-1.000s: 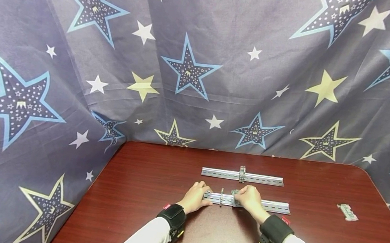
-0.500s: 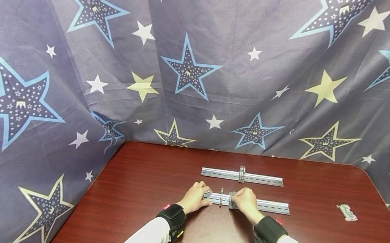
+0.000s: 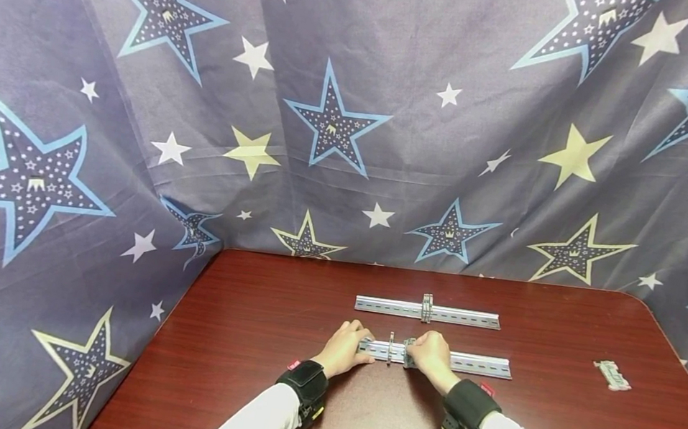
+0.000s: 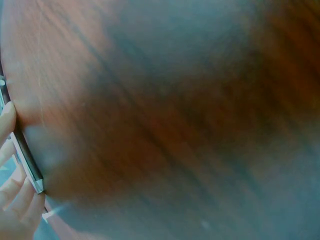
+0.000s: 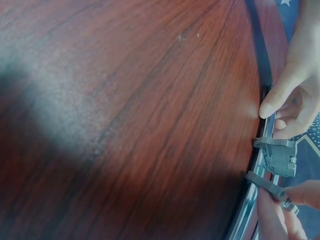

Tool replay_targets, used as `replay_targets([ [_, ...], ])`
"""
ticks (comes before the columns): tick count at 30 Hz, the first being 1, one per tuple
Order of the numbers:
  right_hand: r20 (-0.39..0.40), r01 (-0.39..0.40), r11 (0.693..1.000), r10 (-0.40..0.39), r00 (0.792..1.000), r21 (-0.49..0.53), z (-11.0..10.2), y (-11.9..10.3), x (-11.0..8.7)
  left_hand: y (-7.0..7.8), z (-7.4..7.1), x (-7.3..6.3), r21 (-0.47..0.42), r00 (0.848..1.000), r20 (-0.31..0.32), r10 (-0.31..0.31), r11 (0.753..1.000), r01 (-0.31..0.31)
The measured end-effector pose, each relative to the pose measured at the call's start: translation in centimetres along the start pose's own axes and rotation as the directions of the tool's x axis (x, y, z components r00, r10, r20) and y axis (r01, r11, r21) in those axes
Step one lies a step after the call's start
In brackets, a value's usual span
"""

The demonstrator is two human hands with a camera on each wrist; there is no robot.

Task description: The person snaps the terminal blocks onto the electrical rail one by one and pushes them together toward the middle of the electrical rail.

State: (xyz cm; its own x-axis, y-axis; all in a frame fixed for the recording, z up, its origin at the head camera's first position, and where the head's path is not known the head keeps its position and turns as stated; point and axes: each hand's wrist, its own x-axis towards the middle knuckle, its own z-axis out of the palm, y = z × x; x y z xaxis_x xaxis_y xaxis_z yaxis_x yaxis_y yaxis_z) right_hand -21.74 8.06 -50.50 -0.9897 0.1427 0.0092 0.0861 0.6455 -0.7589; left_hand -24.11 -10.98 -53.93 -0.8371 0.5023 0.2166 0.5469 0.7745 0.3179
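The left hand grips one end of the near metal rail on the desk. The right hand pinches a thin grey terminal block, tipped at that rail, beside another block standing on it. It looks like the step is putting this one on. I can't tell if it's clicked in. Next it probably needs a straight, firm push down.

Near metal rail is gripped at its left end by the left hand, and a little grey clip is pinched right at it by the right hand.
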Motion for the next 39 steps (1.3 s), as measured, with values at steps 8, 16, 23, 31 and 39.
replay_targets([
  [8, -0.001, -0.011, 1.0, 0.011, 1.0, -0.008, 0.3, 0.1, 0.3, 0.0, 0.0, 0.0, 0.002, 1.0, -0.019, 0.021, 1.0, -0.021],
  [16, -0.02, 0.02, 0.999, -0.021, 1.0, -0.034, 0.6, 0.2, 0.5, -1.1, 0.7, 0.1, -0.062, 0.99, -0.087, 0.109, 0.992, -0.114],
  [23, -0.039, 0.042, 0.993, -0.047, 0.998, -0.107, 0.9, -0.1, 0.7, -0.1, 0.0, 0.0, -0.015, 0.999, -0.041, 0.03, 0.999, -0.031],
  [31, -0.082, 0.075, 0.989, -0.086, 0.993, -0.128, 1.2, -0.5, 0.6, -0.1, 0.1, 0.1, 0.006, 1.0, -0.004, 0.005, 1.0, -0.005],
  [39, -0.12, 0.132, 0.984, -0.146, 0.982, -0.117, 1.6, -1.0, 0.0, -0.2, 0.1, 0.1, 0.0, 1.0, -0.014, 0.021, 1.0, -0.021],
])
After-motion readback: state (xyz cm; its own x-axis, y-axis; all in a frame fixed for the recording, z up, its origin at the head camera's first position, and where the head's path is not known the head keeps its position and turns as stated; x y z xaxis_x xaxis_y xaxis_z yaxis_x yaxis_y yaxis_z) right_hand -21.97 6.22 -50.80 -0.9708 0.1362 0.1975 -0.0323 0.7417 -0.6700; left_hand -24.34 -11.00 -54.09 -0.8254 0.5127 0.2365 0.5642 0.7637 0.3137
